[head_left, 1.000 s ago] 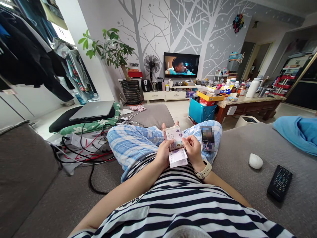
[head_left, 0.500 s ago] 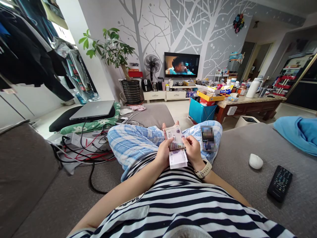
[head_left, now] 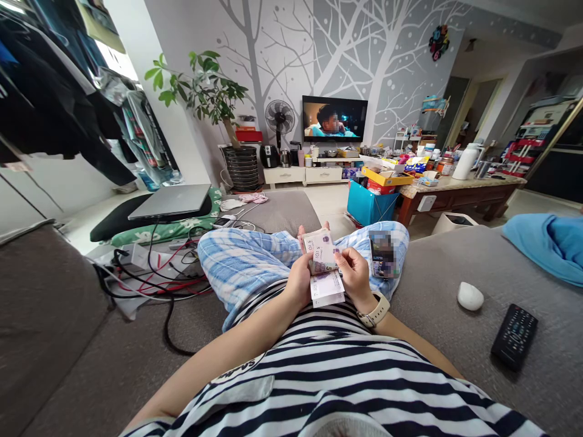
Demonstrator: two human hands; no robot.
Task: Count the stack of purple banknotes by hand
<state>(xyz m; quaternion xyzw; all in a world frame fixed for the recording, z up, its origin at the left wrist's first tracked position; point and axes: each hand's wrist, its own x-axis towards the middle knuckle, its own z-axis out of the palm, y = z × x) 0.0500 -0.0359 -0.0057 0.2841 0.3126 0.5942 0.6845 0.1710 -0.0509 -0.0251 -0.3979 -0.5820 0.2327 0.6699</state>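
Banknotes held in both hands over the lap

The left hand (head_left: 298, 280) clamps the banknotes (head_left: 324, 267) at their left edge; the right hand (head_left: 354, 274) pinches the top note's right edge. A phone (head_left: 381, 255) rests on the knee just beside them, while the mouse (head_left: 470, 296) and remote (head_left: 514, 335) lie well apart on the sofa (head_left: 437, 267).

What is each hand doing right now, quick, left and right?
Left hand: closed on the stack of banknotes, gripping its left edge.
Right hand: closed on the same stack, thumb and fingers pinching the top note.
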